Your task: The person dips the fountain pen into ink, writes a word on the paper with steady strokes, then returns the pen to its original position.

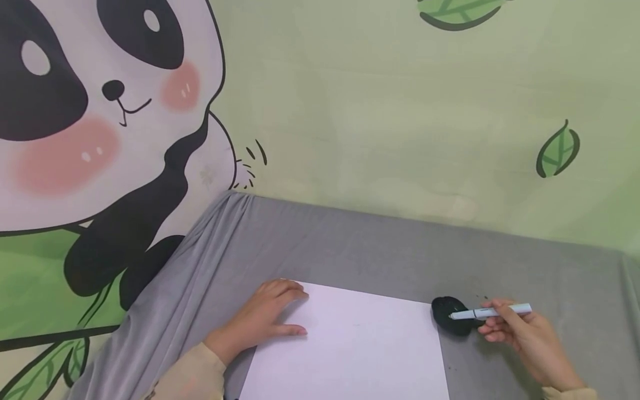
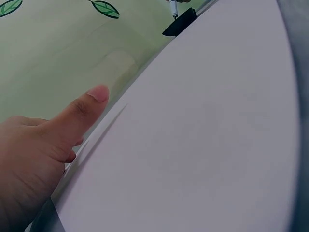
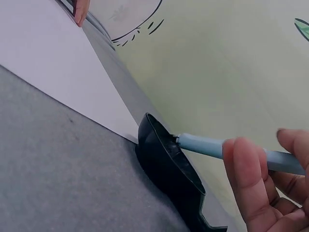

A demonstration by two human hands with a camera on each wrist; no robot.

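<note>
A white sheet of paper (image 1: 360, 350) lies on grey cloth. My left hand (image 1: 267, 315) rests at the sheet's upper left corner with the thumb apart from the other fingers; in the left wrist view the thumb (image 2: 87, 108) reaches along the edge. My right hand (image 1: 525, 336) pinches a pale blue pen (image 1: 520, 308) between thumb and fingers. The pen's tip points into the bowl of a black scoop (image 1: 444, 319), which sits against the paper's upper right corner. From the right wrist, the pen barrel (image 3: 203, 146) reaches over the scoop's rim; whether the tip touches inside, I cannot tell.
Grey cloth (image 1: 350, 239) covers the table and bunches into folds (image 1: 190, 278) at the left. Behind it stands a pale green wall (image 1: 375, 122) printed with a panda (image 1: 165, 128) and leaves. Small dark specks dot the cloth near the scoop.
</note>
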